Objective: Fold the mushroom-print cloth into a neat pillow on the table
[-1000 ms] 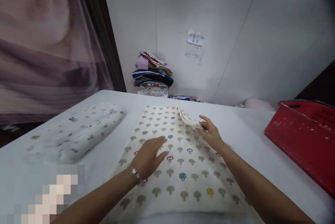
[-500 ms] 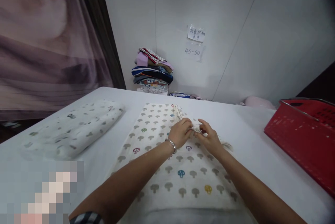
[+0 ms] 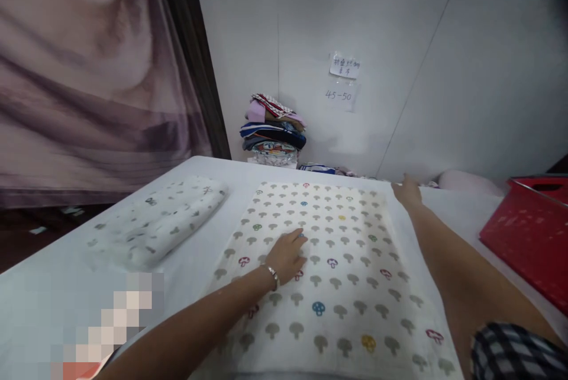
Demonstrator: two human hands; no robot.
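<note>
White table [image 3: 461, 214] spans the lower frame, bearing a mushroom-print cloth [image 3: 337, 279] flat at lower centre, the left hand [image 3: 286, 255] upon it, fingers loosely spread, the right hand [image 3: 407, 192], blurred, grip indeterminable, beside its upper-right corner.

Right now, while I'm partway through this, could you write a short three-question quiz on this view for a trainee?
1. Multiple choice: which hand is over the middle of the mushroom-print cloth? A) left only B) right only C) both
2. True or false: the red basket is to the right of the mushroom-print cloth.
3. Fill in: the lower note on the wall reads ____.

Key: 1. A, the left hand. 2. True. 3. 45-50.
</note>
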